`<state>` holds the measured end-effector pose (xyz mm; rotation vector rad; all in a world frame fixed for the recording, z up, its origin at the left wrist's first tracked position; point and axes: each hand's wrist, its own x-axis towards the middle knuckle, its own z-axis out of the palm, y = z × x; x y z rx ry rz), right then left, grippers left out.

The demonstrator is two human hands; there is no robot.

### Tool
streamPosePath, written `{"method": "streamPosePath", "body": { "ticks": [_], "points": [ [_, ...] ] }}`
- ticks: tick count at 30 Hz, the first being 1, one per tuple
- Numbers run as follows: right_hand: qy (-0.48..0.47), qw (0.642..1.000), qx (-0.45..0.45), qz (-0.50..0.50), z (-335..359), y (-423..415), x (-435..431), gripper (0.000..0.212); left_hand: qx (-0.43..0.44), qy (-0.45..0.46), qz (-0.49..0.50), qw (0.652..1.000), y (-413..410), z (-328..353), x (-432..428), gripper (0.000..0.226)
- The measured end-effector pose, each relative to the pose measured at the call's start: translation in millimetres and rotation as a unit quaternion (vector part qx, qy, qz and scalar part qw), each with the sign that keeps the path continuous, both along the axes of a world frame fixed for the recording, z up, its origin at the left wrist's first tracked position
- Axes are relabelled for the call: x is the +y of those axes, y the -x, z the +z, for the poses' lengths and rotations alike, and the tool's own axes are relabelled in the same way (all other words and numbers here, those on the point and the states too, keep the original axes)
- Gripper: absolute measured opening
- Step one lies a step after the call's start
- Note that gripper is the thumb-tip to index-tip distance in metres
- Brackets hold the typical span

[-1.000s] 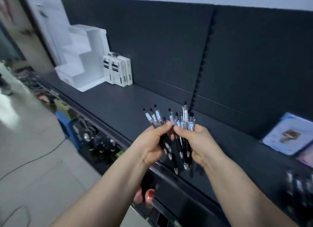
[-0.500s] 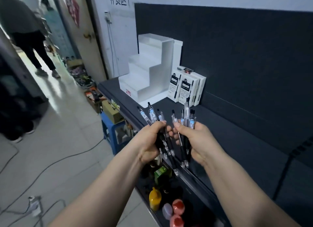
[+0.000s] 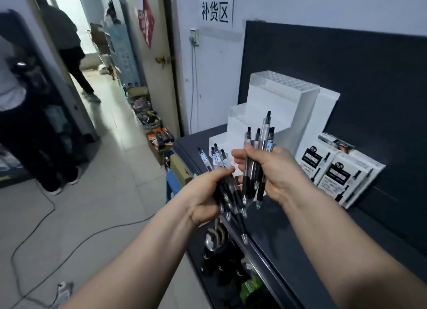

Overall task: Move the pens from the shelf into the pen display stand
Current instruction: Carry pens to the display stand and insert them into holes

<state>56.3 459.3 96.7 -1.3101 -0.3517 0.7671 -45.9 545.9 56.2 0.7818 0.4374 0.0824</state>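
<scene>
My left hand [image 3: 209,193] grips a bundle of several clear-and-black pens [image 3: 217,161] fanned upward and to the left. A second bundle of several pens [image 3: 261,147] stands upright in the grip of my right hand [image 3: 275,170], just right of the first. Both hands hover above the front edge of the dark shelf [image 3: 300,235]. The white stepped pen display stand [image 3: 277,105] sits at the shelf's left end, directly behind the pens, with rows of holes on its top tier.
White pen boxes [image 3: 335,170] lean against the dark back panel right of the stand. Bottles and small goods fill the lower shelf [image 3: 228,262]. Two people [image 3: 64,43] stand in the aisle at left; cables [image 3: 46,228] cross the floor.
The view has swung left, bringing the stand close behind my hands. The single fan of pens has split into two bundles, one in each hand, with the right bundle raised.
</scene>
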Motion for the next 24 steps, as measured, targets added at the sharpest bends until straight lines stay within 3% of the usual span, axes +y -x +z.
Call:
{"method": "streamPosePath", "body": {
  "ticks": [4,10,13,16,19,24],
  "points": [
    [0.033,0.994,-0.086,-0.062,-9,-8,52,0.007,0.0,-0.002,-0.033,0.999,-13,-2,56,0.026],
    [0.024,0.99,0.061,-0.124,-10,-20,115,0.023,-0.021,-0.061,-0.132,0.989,-43,1,131,0.037],
    [-0.005,0.986,0.11,-0.125,-12,-26,138,0.015,-0.028,-0.061,-0.176,0.982,-57,5,157,0.049],
    [-0.025,0.977,0.16,-0.14,-11,-28,148,0.016,-0.014,-0.066,-0.214,0.975,-72,4,170,0.046],
    [-0.036,0.967,0.169,-0.186,-8,-31,150,0.029,-0.008,-0.083,-0.254,0.964,-86,4,173,0.04],
    [-0.053,0.97,0.105,-0.212,1,-48,148,0.04,-0.043,-0.101,-0.295,0.949,-113,14,176,0.033]
  ]
}}
